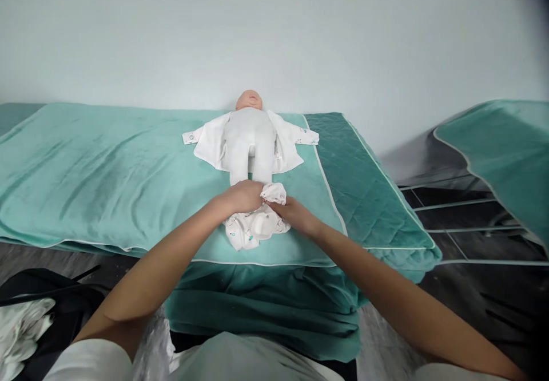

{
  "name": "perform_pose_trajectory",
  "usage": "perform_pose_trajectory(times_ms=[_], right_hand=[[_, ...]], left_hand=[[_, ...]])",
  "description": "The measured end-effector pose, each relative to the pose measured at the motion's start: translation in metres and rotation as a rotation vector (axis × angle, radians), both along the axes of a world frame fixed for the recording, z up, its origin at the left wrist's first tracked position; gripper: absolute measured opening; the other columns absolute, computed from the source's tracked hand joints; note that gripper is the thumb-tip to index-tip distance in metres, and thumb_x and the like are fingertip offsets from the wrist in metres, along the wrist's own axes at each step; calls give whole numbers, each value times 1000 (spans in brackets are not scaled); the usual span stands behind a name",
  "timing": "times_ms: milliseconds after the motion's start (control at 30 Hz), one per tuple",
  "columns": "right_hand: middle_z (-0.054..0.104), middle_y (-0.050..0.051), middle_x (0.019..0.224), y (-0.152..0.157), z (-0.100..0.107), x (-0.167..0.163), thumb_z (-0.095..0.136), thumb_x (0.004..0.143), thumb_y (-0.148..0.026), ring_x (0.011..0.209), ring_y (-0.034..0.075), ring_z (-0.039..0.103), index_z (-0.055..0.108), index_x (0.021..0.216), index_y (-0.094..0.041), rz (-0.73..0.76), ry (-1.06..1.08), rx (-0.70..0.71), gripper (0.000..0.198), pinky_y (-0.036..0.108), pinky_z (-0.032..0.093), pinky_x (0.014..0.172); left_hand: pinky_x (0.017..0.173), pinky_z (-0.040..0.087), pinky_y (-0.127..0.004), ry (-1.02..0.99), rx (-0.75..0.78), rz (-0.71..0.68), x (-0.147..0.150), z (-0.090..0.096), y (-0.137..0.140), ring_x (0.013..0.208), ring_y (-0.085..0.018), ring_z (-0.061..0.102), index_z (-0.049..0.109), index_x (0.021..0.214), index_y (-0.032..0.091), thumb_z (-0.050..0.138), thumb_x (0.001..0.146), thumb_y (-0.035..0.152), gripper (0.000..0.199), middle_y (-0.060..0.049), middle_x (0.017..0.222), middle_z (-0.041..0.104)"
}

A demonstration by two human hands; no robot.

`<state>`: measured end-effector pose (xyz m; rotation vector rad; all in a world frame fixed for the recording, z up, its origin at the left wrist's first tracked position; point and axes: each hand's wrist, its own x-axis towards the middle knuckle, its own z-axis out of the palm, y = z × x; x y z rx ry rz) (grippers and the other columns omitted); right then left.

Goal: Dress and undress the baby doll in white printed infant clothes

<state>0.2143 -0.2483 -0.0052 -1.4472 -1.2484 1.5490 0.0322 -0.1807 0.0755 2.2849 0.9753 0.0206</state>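
Observation:
A baby doll (251, 132) with a white cloth body lies on its back on the green bed, its head toward the wall. Its arms are in the sleeves of a white printed baby jacket (210, 139), which is spread open on both sides. At the doll's feet, my left hand (244, 197) and my right hand (295, 215) are closed on bunched white baby pants (246, 235) with a small print. Part of the cloth is gathered up between my hands. The ends of the doll's legs are hidden behind my hands and the cloth.
A green blanket (107, 181) with pale piping covers the bed, over a quilted dark green mattress cover (364, 192). To the right is a metal bed frame (463, 229) with green cloth. A black bag (64, 289) holding white cloth is at lower left.

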Motion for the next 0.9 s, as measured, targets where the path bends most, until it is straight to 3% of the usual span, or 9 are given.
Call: perform_pose_trajectory(times_ms=[100,200,367,600,733,900], right_hand=[[76,8,109,-5,-8,-3,66,86,-66,101,30,70,73,114,-17,-9,-62,113,57,41,56,91],[75,7,114,-9,-12,-4,61,91,-66,112,31,68,72,119,-19,-29,-98,214,56,42,54,100],[72,7,127,-12,-21,-9,61,93,-61,125,30,64,72,125,-22,-144,-26,315,52,45,48,112],[72,9,128,-5,-23,-9,60,92,-54,121,29,64,72,118,-20,-240,-91,450,45,44,48,111],[73,9,124,1,-25,-7,57,90,-52,118,29,65,72,111,-21,-292,-106,470,40,44,48,109],[73,9,116,13,-27,-7,57,85,-44,109,28,65,67,103,-21,-452,-37,515,30,44,49,104]], left_hand=[[90,51,-38,67,-7,-6,2,2,0,113,-33,69,72,110,16,54,91,22,27,-17,120,75],[92,51,-36,-14,-77,47,-1,1,2,115,-31,69,72,108,18,58,88,24,25,-13,123,75],[85,54,-34,-270,-360,120,-9,-9,7,105,-28,71,72,98,19,65,82,27,19,-9,112,78],[72,54,-30,-397,-698,155,-18,-2,11,95,-26,72,74,111,19,80,76,33,39,-9,112,78],[71,53,-29,-360,-649,155,-19,12,10,94,-25,72,76,112,21,80,75,35,40,-6,109,78],[73,51,-28,-303,-564,20,-24,23,21,96,-23,69,74,110,22,80,75,41,40,-5,110,75]])
